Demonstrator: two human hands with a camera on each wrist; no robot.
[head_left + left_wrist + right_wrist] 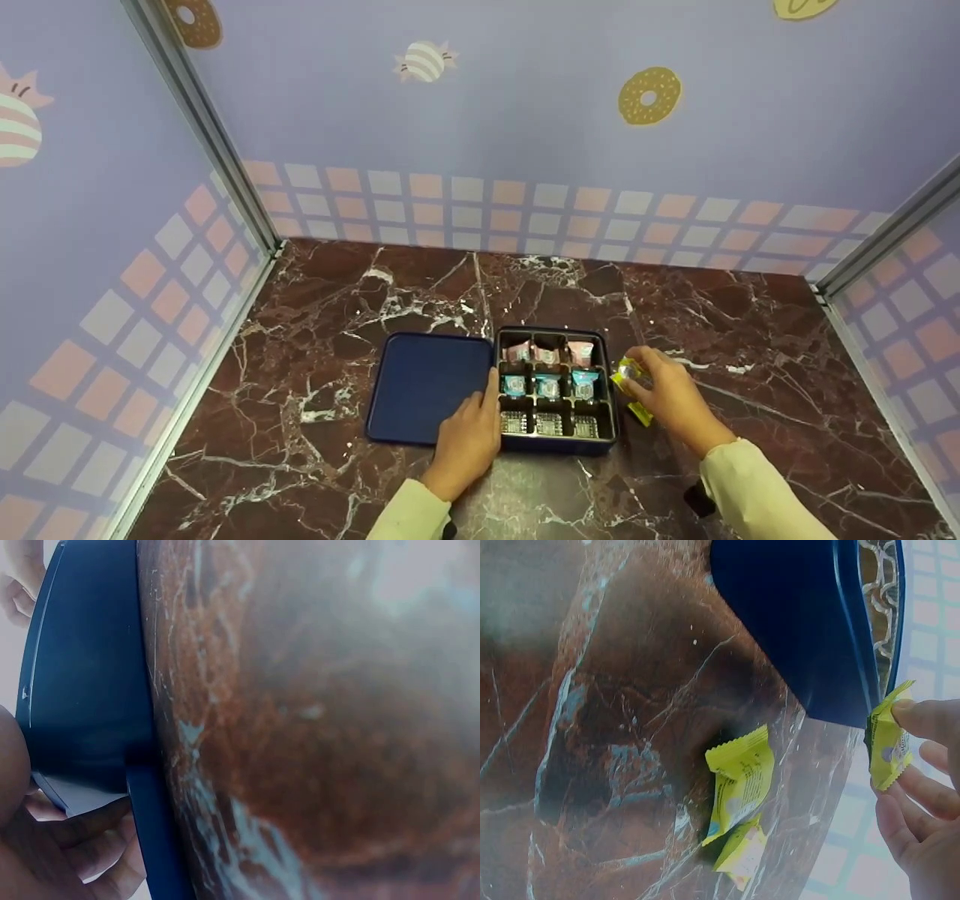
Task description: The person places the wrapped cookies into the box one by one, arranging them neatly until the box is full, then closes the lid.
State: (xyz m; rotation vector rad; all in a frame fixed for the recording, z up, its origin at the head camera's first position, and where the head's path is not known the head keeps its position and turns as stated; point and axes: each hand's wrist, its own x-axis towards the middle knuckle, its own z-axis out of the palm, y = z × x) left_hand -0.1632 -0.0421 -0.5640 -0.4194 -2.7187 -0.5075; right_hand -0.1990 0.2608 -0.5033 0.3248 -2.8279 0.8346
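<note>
A dark blue box (556, 444) has a divided inner tray. Pink-wrapped candies (581, 353) fill its back row and blue-wrapped candies (547, 386) the middle row; the front compartments hold only their patterned bottoms. At the box's left side, my left hand (469, 439) grips the edge, index finger lying along the rim, other fingers bent against the wall. Just right of the box, my right hand (671, 394) pinches a yellow-wrapped candy (890, 741) between thumb and fingertips. Below that hand, two more yellow-wrapped candies (741, 776) lie on the table.
A flat dark blue lid (427, 386) lies left of the box, right beside it. The dark red marbled table (337, 300) is bounded by a patterned back wall (525, 112) and side walls with metal corner posts.
</note>
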